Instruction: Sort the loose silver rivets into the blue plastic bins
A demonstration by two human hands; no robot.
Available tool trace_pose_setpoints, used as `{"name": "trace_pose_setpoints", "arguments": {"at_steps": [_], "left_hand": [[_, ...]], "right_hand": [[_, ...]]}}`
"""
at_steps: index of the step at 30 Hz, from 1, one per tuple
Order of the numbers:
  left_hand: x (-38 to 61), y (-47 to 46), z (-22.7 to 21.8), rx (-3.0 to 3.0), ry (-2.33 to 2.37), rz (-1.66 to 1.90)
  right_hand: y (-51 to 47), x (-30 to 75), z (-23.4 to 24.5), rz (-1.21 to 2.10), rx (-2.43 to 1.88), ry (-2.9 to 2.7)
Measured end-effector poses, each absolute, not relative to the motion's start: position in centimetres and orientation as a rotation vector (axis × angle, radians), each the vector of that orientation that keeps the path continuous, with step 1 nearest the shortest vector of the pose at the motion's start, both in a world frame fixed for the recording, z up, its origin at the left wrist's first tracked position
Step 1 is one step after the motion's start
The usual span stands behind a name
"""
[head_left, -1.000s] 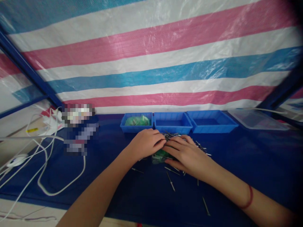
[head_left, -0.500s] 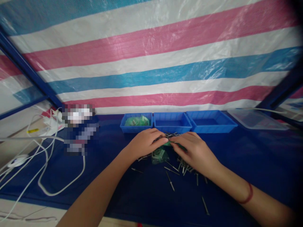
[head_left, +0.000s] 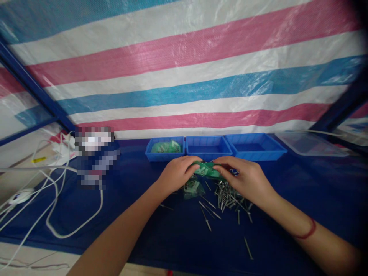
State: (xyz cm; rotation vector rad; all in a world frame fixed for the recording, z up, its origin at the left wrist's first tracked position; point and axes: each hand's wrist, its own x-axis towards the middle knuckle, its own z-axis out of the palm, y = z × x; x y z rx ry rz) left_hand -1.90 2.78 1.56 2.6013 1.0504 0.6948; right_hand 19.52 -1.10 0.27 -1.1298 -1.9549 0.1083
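My left hand (head_left: 183, 172) and my right hand (head_left: 244, 177) pinch opposite ends of a green plastic bag (head_left: 209, 170), stretched between them above the blue table. Small pieces show through the bag's film. Just below it lies a second small green bag (head_left: 193, 188) with pale pieces inside. A heap of loose pop rivets (head_left: 228, 196) is spread under my right hand, and several single rivets lie nearer the table's front edge, one rivet (head_left: 248, 248) farthest forward. Part of the heap is hidden by my right hand.
Behind my hands stand three blue bins in a row; the left bin (head_left: 165, 157) holds a green bag of rivets. A clear plastic lid (head_left: 312, 143) lies at the back right. White cables (head_left: 54, 214) loop across the table's left side.
The green bag has come up into view between my hands, which are now slightly farther apart. More of the rivet heap shows beneath my right hand.
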Motion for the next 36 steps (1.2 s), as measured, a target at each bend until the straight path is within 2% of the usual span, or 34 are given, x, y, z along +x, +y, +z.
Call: {"name": "trace_pose_setpoints", "arguments": {"at_steps": [10,19,24,36], "left_hand": [[-2.1,2.9,1.4,2.604,1.073,0.792],[-1.8,1.8,2.6,2.598,0.741,0.567],[-1.4,2.0,2.0,2.362,1.017,0.768],[-0.6,1.4,2.0,2.237,0.953,0.761]], "right_hand": [[-0.9,20.0,-0.1,0.151,-1.251,-1.672],[-0.9,20.6,0.3,0.318,-1.273,-1.478],[-1.1,20.3,0.4,0.457,-1.153,-1.429],[-1.5,19.7,1.1,0.747,-1.114,-1.232]]}}
